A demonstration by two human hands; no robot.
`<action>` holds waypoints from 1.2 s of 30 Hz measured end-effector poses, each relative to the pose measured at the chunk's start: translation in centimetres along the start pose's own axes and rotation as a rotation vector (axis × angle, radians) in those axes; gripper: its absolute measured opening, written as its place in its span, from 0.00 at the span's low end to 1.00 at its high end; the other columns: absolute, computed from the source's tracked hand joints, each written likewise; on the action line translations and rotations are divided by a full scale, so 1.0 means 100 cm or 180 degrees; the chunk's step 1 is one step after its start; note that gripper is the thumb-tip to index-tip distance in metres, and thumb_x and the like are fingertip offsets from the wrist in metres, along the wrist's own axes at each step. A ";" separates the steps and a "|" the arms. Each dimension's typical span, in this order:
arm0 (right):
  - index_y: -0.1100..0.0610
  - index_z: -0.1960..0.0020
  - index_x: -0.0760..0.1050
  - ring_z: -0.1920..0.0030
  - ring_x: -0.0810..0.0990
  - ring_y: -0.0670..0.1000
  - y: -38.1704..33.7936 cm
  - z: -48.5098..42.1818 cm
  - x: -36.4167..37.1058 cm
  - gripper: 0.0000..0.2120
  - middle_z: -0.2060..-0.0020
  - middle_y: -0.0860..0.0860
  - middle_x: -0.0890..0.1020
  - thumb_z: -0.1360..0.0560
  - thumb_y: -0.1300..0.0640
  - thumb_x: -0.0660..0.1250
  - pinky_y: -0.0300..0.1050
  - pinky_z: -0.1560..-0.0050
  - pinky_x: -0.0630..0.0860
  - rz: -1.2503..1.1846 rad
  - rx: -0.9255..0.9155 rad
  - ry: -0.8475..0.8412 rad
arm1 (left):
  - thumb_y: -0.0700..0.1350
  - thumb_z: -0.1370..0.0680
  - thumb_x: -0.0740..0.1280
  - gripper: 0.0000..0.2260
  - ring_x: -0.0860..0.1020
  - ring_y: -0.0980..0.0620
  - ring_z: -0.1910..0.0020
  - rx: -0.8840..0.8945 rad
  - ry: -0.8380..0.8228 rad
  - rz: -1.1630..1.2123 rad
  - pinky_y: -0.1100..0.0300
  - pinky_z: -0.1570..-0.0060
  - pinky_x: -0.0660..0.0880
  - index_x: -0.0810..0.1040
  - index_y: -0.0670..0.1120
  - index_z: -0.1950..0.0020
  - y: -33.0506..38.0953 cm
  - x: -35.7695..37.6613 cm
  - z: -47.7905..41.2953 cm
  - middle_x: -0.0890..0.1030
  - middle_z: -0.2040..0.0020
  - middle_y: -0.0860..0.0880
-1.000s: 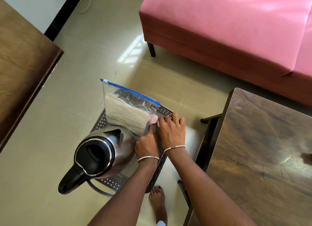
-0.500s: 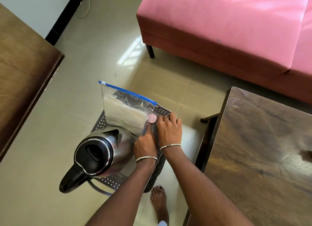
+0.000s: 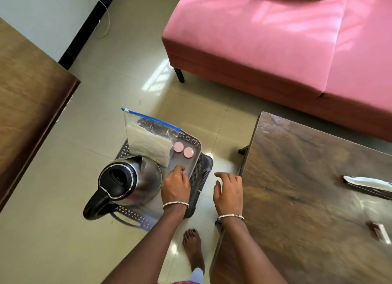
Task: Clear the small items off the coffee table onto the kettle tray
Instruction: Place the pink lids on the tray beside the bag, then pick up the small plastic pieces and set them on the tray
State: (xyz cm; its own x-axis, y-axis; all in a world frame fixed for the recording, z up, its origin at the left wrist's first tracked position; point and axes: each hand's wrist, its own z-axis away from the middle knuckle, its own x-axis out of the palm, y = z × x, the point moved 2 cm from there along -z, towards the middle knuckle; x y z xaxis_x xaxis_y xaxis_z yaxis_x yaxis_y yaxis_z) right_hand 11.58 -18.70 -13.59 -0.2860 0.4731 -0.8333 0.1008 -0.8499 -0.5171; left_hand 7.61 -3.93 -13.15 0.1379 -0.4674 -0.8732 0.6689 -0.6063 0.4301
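Observation:
A dark perforated tray (image 3: 204, 173) lies on the tiled floor. On it stand a steel kettle (image 3: 127, 182) with a black handle and an upright clear zip bag (image 3: 148, 139) with a blue seal and pale contents. Two pink round discs (image 3: 178, 146) (image 3: 188, 152) lie flat beside the bag. My left hand (image 3: 176, 186) rests on the tray's grey surface next to the kettle and holds nothing I can see. My right hand (image 3: 229, 190) hovers with relaxed fingers between the tray and the wooden coffee table (image 3: 307, 199). A white folded item in a dark holder (image 3: 367, 183) and a small box (image 3: 379, 232) lie on the table's right side.
A pink sofa (image 3: 275, 39) stands behind the table. A second wooden surface (image 3: 27, 103) fills the left edge. My bare foot (image 3: 193, 247) is on the floor tiles between tray and table. A cable (image 3: 106, 22) runs along the wall.
Both hands have left the pink discs, which now lie side by side on the tray. My right hand has pulled back toward the coffee table; the left has slid back beside the kettle.

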 end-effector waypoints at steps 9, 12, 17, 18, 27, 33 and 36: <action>0.56 0.50 0.80 0.50 0.74 0.56 0.069 0.042 -0.069 0.08 0.53 0.52 0.83 0.26 0.63 0.66 0.46 0.47 0.73 -0.0286 0.0224 0.0090 | 0.41 0.22 0.63 0.07 0.80 0.44 0.53 0.0359 0.0003 0.0174 0.52 0.54 0.76 0.79 0.44 0.47 0.067 0.005 0.082 0.83 0.51 0.45; 0.56 0.50 0.81 0.49 0.75 0.56 0.098 0.058 -0.101 0.09 0.53 0.52 0.83 0.27 0.64 0.65 0.47 0.46 0.74 -0.0324 0.0175 -0.0002 | 0.41 0.22 0.64 0.07 0.80 0.42 0.53 0.0329 0.0053 0.0198 0.51 0.54 0.74 0.79 0.43 0.48 0.099 0.010 0.119 0.82 0.51 0.44; 0.56 0.49 0.81 0.48 0.75 0.56 0.153 0.084 -0.162 0.09 0.52 0.52 0.83 0.26 0.63 0.65 0.46 0.45 0.72 -0.0303 0.0036 -0.0089 | 0.41 0.22 0.64 0.06 0.79 0.41 0.52 0.0335 0.0035 0.0298 0.50 0.54 0.74 0.79 0.44 0.48 0.160 0.032 0.183 0.82 0.51 0.43; 0.56 0.49 0.81 0.48 0.75 0.56 0.164 0.089 -0.172 0.09 0.52 0.52 0.83 0.26 0.63 0.65 0.46 0.45 0.72 -0.0300 0.0009 -0.0089 | 0.41 0.23 0.64 0.06 0.79 0.41 0.52 0.0350 0.0026 0.0315 0.50 0.54 0.74 0.79 0.43 0.48 0.171 0.038 0.193 0.82 0.51 0.43; 0.57 0.50 0.81 0.50 0.76 0.58 0.322 0.149 -0.261 0.08 0.55 0.54 0.83 0.25 0.63 0.64 0.48 0.47 0.71 -0.0234 0.0483 0.0134 | 0.39 0.24 0.65 0.05 0.79 0.40 0.54 0.0690 -0.0354 0.0402 0.51 0.55 0.72 0.79 0.43 0.51 0.286 0.125 0.294 0.82 0.53 0.44; 0.57 0.51 0.81 0.52 0.77 0.58 0.413 0.175 -0.304 0.07 0.55 0.53 0.84 0.26 0.64 0.66 0.48 0.48 0.71 -0.0368 0.1045 0.0444 | 0.41 0.23 0.63 0.06 0.79 0.44 0.52 0.1055 -0.0706 0.0167 0.54 0.55 0.72 0.79 0.45 0.49 0.341 0.172 0.342 0.82 0.51 0.47; 0.57 0.50 0.81 0.51 0.78 0.58 0.451 0.185 -0.319 0.07 0.54 0.53 0.84 0.26 0.64 0.66 0.50 0.47 0.72 -0.0449 0.1383 0.0580 | 0.42 0.23 0.63 0.06 0.79 0.45 0.52 0.1286 -0.0832 0.0075 0.53 0.54 0.73 0.79 0.45 0.49 0.366 0.192 0.359 0.82 0.51 0.48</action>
State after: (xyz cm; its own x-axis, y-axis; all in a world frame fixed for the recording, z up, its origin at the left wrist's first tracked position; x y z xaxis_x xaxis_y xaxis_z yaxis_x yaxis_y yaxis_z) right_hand 7.61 -76.40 -6.67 -0.0930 0.5905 -0.8016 -0.3449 -0.7744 -0.5305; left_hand 8.48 -58.21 -5.95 -0.0732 -0.5987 -0.7976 0.3233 -0.7708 0.5489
